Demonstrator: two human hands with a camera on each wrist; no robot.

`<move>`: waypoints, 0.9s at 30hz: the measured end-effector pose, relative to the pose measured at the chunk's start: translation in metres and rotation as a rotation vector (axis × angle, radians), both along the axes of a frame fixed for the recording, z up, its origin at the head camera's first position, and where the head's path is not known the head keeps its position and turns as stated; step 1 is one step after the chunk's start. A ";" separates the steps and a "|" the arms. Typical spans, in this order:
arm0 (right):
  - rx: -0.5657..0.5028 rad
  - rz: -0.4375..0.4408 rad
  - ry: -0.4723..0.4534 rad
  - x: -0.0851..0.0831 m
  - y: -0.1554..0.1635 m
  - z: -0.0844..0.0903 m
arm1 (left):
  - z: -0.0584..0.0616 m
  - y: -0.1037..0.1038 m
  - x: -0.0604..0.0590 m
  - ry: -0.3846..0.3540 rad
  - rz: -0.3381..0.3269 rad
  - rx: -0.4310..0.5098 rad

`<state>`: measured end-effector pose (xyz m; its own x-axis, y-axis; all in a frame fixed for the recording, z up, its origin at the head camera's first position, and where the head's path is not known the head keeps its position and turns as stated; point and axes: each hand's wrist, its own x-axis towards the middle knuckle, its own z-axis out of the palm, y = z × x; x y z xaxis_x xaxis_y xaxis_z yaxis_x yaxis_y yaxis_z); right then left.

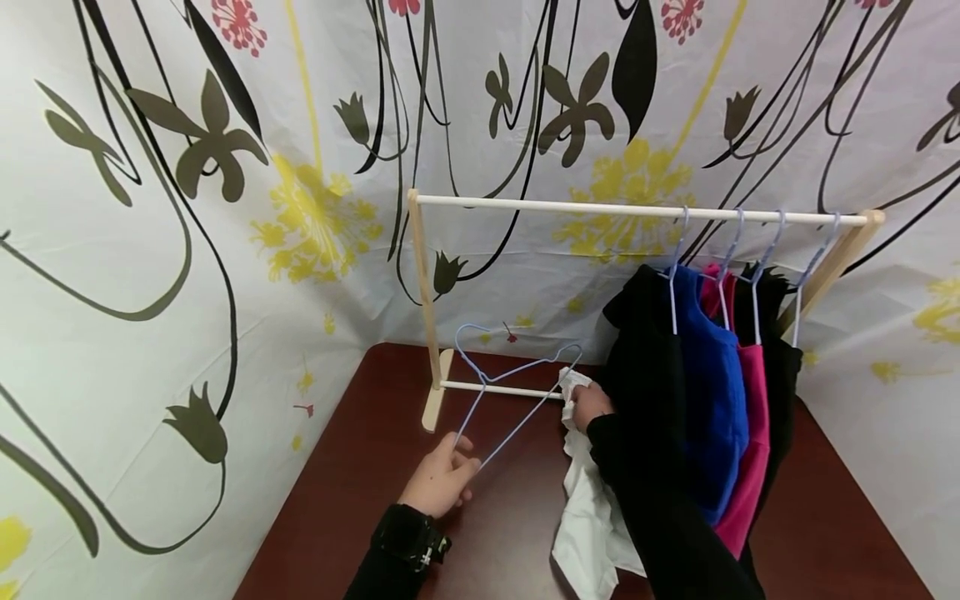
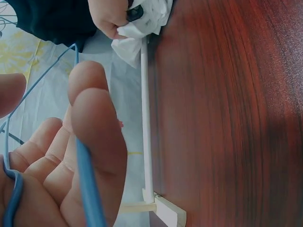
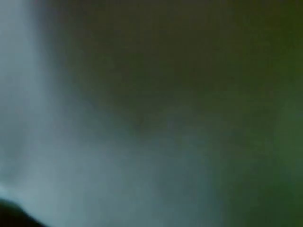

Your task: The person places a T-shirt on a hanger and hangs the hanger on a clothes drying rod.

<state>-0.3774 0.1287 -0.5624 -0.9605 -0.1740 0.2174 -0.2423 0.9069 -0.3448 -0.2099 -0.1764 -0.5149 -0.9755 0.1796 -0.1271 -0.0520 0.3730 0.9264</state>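
In the head view my left hand [image 1: 441, 479] holds a thin blue clothes hanger [image 1: 517, 428] above the table, its hook toward the rack. Up close in the left wrist view, the blue hanger wire [image 2: 88, 182] passes behind a bent finger. My right hand [image 1: 591, 404] grips a white cloth garment [image 1: 588, 517] by its upper end, near the rack's lower bar. The garment hangs down crumpled to the tabletop, partly behind the right sleeve. The right wrist view is too dark and blurred to make out anything.
A small wooden clothes rack [image 1: 540, 204] stands at the back of the brown table [image 1: 322, 508]. On its right half hang a black garment [image 1: 645, 358], a blue one [image 1: 712, 392], a pink one [image 1: 752, 442] and another black one. Behind is a flower-patterned curtain [image 1: 315, 108].
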 end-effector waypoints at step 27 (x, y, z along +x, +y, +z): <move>-0.598 -0.073 0.037 -0.007 0.027 0.096 | 0.024 -0.003 0.004 0.088 -0.081 -0.084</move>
